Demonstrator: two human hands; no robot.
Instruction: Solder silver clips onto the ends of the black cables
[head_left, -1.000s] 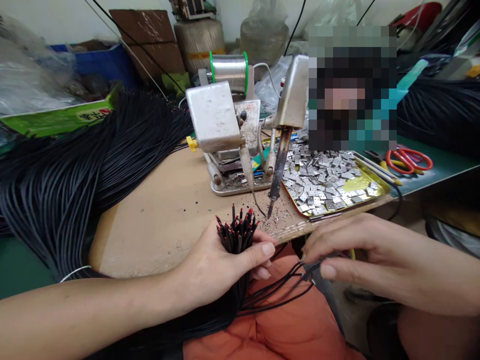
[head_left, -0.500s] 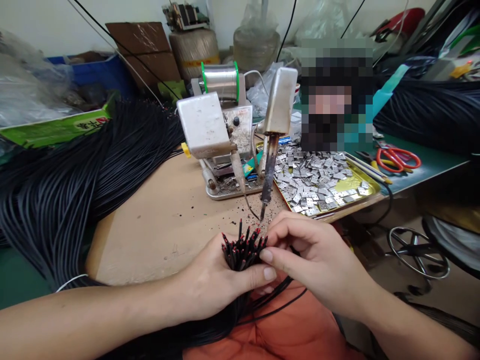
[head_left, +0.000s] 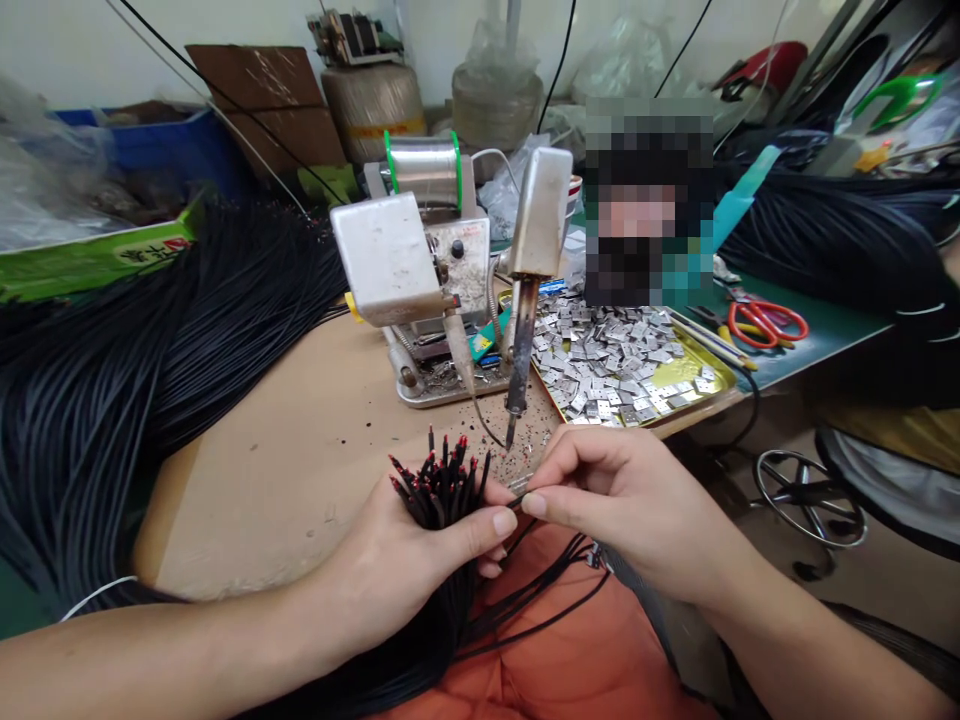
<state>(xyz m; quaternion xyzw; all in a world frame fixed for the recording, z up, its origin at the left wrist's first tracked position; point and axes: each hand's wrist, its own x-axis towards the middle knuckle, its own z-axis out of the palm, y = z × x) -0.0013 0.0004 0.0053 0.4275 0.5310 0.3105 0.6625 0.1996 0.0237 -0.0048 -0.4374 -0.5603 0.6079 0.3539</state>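
My left hand [head_left: 442, 560] is wrapped round a thick bundle of black cables [head_left: 442, 490], whose stripped ends with red wire tips point upward. Close to its right side, my right hand [head_left: 600, 490] pinches one black cable [head_left: 517, 500] between thumb and forefinger. Just beyond my hands, a soldering iron [head_left: 519, 390] in a holder points its tip down over the board. Beside that tip ends a thin curved solder feed tube [head_left: 480, 410]. The lower cables hang across my lap, and some have small metal pieces [head_left: 592, 553] at their ends.
A yellow tray [head_left: 716, 375] of small metal plates stands right of the soldering stand [head_left: 450, 390]. Red-handled scissors [head_left: 769, 325] lie farther right. A large heap of black cables [head_left: 247, 300] covers the left side. Behind the tray is a person's blurred head. A solder spool [head_left: 424, 172] sits above the stand.
The single cable in my right hand has come away from the bundle's top to its right side. The bundle and my left hand appear farther left; the whole view has shifted slightly.
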